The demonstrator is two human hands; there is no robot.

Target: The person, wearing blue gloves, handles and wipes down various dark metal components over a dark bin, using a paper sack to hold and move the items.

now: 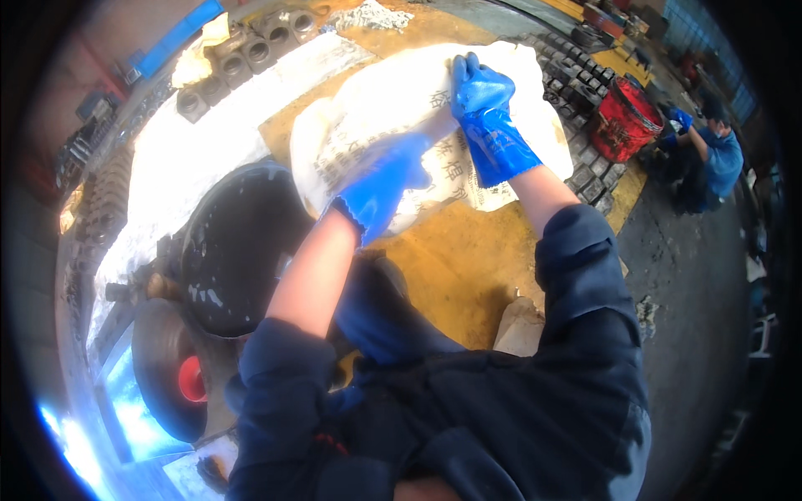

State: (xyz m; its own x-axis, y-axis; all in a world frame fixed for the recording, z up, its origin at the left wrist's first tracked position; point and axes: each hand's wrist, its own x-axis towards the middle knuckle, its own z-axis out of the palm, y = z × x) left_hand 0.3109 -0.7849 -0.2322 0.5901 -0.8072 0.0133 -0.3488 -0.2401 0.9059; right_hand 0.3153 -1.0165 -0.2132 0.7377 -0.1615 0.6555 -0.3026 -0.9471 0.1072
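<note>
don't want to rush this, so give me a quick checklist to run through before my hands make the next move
1. Hands protected: ok. The left hand and right hand wear blue gloves.
2. Right-hand grip: cannot tell. It is at the white printed sack, but its fingertips are hidden.
3. Left hand clearly visible: not ok. It is blurred.
4. Left forearm clear of the black tub: cannot tell. They overlap in this view.
5. Co-worker away from your hands: ok. They crouch at the far right, beyond the red bucket.
</note>
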